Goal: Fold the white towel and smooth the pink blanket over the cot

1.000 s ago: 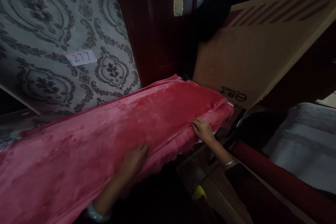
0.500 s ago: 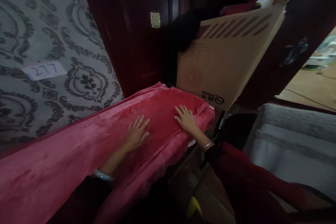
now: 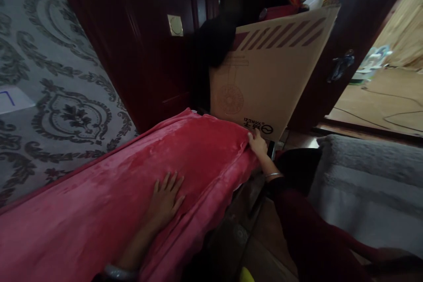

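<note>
Along the patterned wall there's a long pinkish-red cloth laid over some flat, narrow support. Can't tell what the support is, since the cloth hides it. The cloth runs out of view at the near left, and on the person's side it hangs past the long edge in loose folds.

Left hand is palm down on the cloth, in from that long edge, grip apart with the fingers spread. Right hand is over at the far right corner, fingers bent at the cloth's edge. Too dim for me to say if that grip is pinched on the fabric or only touching it. Both wrists have a bracelet: left one, right one.

Just past the far end stands a big cardboard box, its YANGZI print upside down, with something black hanging by its upper left corner. Behind that is dark red woodwork with a switch on it. Off to the right, well apart from the cloth, there's a fuzzy grey seat or cover, hard to say which.
</note>
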`<action>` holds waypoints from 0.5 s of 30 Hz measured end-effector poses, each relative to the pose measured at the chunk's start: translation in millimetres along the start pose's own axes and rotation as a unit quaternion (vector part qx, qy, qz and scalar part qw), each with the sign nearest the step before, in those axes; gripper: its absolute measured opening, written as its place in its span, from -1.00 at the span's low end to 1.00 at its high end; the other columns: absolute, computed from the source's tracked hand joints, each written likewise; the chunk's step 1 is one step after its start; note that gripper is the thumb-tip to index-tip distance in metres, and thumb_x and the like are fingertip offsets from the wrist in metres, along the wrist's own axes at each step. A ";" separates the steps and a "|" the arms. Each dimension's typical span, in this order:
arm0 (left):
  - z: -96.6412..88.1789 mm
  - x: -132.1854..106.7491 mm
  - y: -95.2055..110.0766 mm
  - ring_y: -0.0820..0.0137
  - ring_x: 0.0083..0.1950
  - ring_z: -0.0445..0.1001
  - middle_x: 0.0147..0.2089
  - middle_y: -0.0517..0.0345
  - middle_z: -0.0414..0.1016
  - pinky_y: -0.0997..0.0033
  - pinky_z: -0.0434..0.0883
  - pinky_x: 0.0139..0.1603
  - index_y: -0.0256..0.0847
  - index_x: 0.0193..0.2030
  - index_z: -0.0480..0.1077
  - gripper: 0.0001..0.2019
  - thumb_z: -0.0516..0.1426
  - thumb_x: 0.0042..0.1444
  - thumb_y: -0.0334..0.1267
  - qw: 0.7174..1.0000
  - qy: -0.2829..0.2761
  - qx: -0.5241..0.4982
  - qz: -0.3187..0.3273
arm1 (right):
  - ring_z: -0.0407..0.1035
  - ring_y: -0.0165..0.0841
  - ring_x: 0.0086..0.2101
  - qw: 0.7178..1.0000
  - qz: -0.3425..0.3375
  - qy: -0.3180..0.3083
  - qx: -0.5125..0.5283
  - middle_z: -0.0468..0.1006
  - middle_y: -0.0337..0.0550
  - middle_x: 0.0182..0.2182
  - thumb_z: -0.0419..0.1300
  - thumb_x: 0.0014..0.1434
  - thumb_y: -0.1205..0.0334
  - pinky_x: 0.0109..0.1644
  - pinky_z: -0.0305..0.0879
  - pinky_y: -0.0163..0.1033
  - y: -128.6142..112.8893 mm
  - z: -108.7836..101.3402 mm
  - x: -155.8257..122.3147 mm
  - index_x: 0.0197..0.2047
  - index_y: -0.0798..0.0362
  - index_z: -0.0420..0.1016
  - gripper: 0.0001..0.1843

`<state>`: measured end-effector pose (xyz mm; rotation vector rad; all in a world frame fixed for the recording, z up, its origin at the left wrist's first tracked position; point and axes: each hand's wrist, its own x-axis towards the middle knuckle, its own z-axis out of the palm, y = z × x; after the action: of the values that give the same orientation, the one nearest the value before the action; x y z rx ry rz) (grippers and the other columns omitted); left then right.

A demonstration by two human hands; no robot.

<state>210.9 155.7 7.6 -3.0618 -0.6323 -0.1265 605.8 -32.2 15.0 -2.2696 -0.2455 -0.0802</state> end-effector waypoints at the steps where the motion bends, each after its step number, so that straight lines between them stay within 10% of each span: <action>1: 1.3 0.0 -0.6 -0.04 0.57 0.02 0.55 -0.12 0.10 -0.38 0.02 0.46 -0.07 0.51 0.16 -0.42 -0.03 0.39 -0.07 1.000 0.003 -0.003 0.000 | 0.50 0.08 0.05 1.000 0.006 -0.007 0.005 0.58 0.30 0.06 0.01 0.38 -0.09 0.15 0.36 0.15 1.1 2.6 4.4 0.51 0.12 0.12 -0.24; 9: 10.9 -5.1 -3.5 0.02 0.57 0.04 0.55 -0.03 0.12 -0.31 0.04 0.48 0.03 0.50 0.17 -0.44 0.00 0.39 -0.03 0.999 0.038 -0.017 0.009 | 0.31 -0.12 0.26 0.983 -0.154 0.059 0.076 0.43 0.13 0.28 -0.06 0.18 0.36 0.36 0.21 0.02 -7.4 27.1 18.2 0.36 0.17 0.37 -0.32; 15: 5.3 -5.5 -0.4 -0.04 0.56 0.04 0.55 -0.04 0.12 -0.38 0.04 0.47 0.01 0.52 0.14 -0.42 0.01 0.39 -0.05 1.000 0.016 -0.020 0.004 | 0.35 -0.06 0.20 0.997 -0.062 0.028 0.022 0.50 0.22 0.18 -0.03 0.15 0.42 0.30 0.27 -0.01 14.3 34.2 16.0 0.29 0.22 0.46 -0.34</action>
<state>206.2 154.0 1.9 -3.0930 -0.6220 -0.1900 623.5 -13.0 -15.8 -2.2032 -0.3538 -0.2015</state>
